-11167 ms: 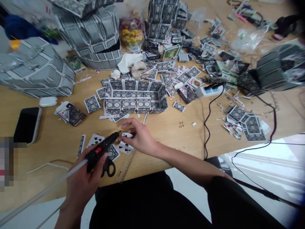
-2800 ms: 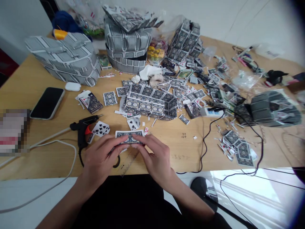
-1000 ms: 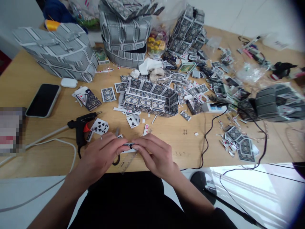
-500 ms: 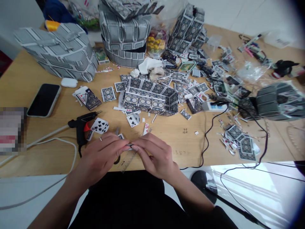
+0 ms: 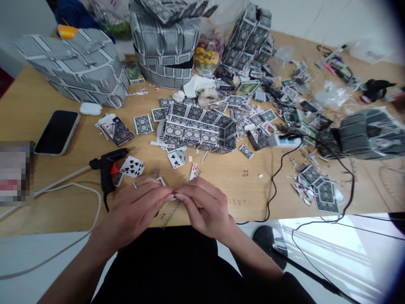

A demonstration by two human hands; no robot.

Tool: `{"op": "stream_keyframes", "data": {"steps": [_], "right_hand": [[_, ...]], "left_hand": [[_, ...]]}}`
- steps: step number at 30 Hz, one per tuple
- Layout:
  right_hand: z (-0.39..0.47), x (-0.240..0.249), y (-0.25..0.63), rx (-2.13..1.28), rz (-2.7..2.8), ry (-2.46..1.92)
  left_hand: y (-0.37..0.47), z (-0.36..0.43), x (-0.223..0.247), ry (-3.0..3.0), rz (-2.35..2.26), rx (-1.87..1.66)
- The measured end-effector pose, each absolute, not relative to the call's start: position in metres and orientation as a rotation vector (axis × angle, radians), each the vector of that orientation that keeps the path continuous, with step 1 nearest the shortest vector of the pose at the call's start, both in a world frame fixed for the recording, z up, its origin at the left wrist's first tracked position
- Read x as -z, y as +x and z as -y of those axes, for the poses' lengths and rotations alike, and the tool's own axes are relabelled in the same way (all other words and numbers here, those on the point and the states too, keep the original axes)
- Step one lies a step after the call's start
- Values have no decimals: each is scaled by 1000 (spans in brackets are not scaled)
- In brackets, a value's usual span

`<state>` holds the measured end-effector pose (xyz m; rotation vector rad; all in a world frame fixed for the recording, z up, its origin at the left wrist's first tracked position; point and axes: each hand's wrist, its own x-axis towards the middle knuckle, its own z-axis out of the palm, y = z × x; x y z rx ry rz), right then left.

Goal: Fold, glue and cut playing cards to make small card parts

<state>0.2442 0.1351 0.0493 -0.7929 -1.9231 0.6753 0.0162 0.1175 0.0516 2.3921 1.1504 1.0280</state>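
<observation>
My left hand (image 5: 136, 207) and my right hand (image 5: 205, 207) meet fingertip to fingertip near the table's front edge. Both pinch a small dark piece (image 5: 174, 194) that is mostly hidden between the fingers; what it is cannot be made out. Under the hands lies a clear ruler (image 5: 169, 215). Just beyond them are a cut strip of a ten of diamonds (image 5: 193, 171) and a five of clubs (image 5: 176, 159). Farther back stands an open rectangular box made of patterned playing cards (image 5: 198, 133). A black glue gun (image 5: 109, 166) rests left of my left hand, beside a spades card (image 5: 132, 166).
A phone (image 5: 57, 132) and a white case (image 5: 90, 109) lie at the left. Large woven card structures (image 5: 166, 46) stand at the back. Loose cards and scraps cover the right (image 5: 319, 185). A black cable (image 5: 274, 185) crosses to a power strip (image 5: 284, 141).
The fingertips have closed a little more over the small piece, and less of it shows. The camera view has shifted slightly.
</observation>
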Motion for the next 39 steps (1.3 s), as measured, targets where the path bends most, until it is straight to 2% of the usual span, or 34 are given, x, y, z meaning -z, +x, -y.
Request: {"op": "stream_keyframes", "data": {"steps": [13,23,26,31,39], "right_hand": [[-140,-48,248,-1055,1709,-1047],[-139,-42,251,-1142,1619,-919],[-140,-40,251,-1264,1544,-926],[-141,-42,247,-1498,1326,-960],[-141,-47,246,-1557,1265,-1128]], "left_hand": [[16,-120,-52,2234,-1233,-960],[17,-118,-50,2196,-1233,-975],[19,-119,-52,2164,-1196,-983],[23,-121,-53,1931,-1149,-1039],[21,-117,-47,1646,-1333,-1046]]}}
